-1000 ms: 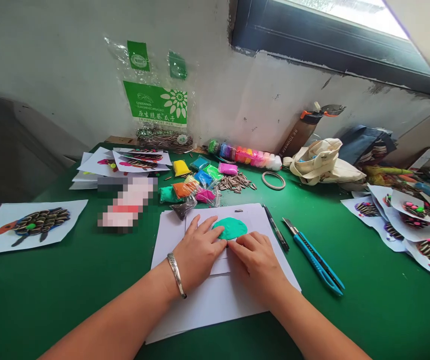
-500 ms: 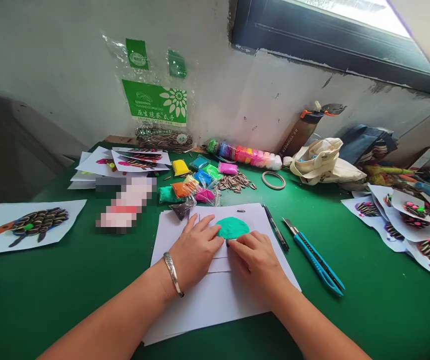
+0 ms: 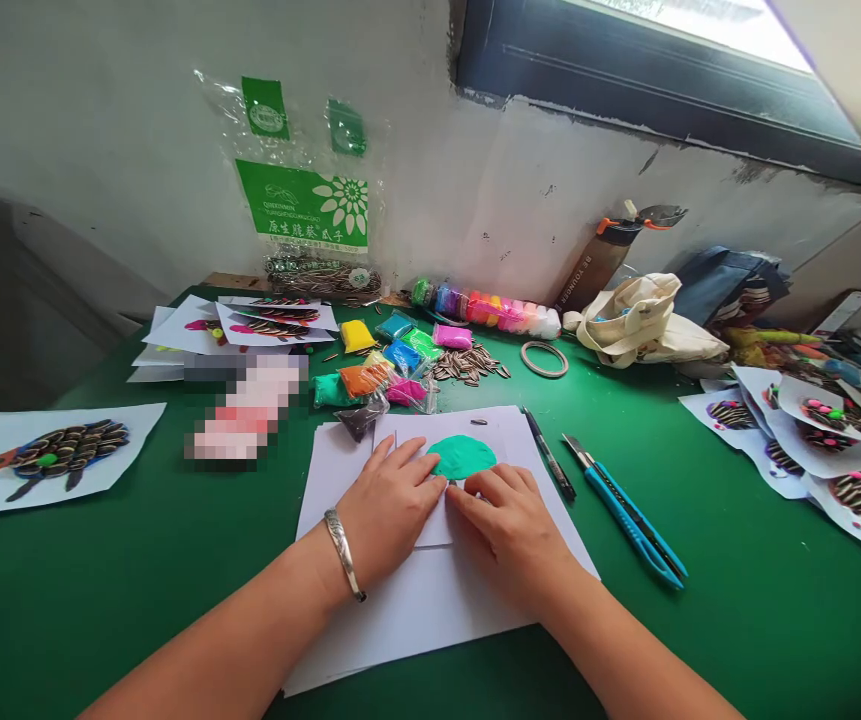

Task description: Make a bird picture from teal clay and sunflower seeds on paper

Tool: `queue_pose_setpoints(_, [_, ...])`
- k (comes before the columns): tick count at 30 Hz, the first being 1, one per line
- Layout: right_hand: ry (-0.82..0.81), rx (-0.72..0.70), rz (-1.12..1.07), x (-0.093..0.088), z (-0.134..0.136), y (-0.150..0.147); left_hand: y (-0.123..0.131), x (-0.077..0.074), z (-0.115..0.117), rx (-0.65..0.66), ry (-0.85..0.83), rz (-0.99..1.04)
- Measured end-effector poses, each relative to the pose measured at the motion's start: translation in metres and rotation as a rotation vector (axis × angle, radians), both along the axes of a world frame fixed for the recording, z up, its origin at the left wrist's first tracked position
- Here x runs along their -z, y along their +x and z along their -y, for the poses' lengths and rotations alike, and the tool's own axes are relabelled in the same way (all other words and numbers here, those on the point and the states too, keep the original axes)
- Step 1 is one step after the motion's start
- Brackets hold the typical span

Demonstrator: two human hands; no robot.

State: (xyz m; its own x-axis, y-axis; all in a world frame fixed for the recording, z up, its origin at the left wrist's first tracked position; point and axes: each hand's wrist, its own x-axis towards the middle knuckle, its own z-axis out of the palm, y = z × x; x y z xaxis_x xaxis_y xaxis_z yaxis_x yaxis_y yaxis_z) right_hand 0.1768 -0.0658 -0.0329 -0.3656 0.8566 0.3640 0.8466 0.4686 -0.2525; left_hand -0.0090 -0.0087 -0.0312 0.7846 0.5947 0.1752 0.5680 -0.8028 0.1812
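My left hand [image 3: 391,495], with a silver bangle at its wrist, rests flat and open on a small white sheet [image 3: 430,525]. Its fingertips reach the left edge of a flattened oval of teal clay [image 3: 461,457]. At the clay's lower edge, my right hand [image 3: 509,520] has its fingers closed on a small dark sunflower seed [image 3: 452,483], mostly hidden by the fingertips. Another sunflower seed [image 3: 479,421] lies on the paper just above the oval. Larger white sheets [image 3: 400,640] lie beneath both hands.
Right of the paper lie a black pen [image 3: 550,455] and a blue utility knife [image 3: 629,515]. Behind are clay packets [image 3: 362,378], loose seeds [image 3: 467,364] and a tape ring [image 3: 544,359]. A seed-covered turtle picture [image 3: 55,460] lies left; more seed pictures [image 3: 812,440] lie right.
The view has shifted slightly. My right fingertips have moved a little at the clay's lower edge, the seed still there. My left hand stays in place on the paper.
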Motion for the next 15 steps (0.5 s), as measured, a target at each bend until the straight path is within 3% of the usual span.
queue_pose_setpoints(15, [0.04,0.079,-0.023,0.004,-0.004,0.0038,0.0006,-0.001,0.0025,-0.019,-0.009,-0.05])
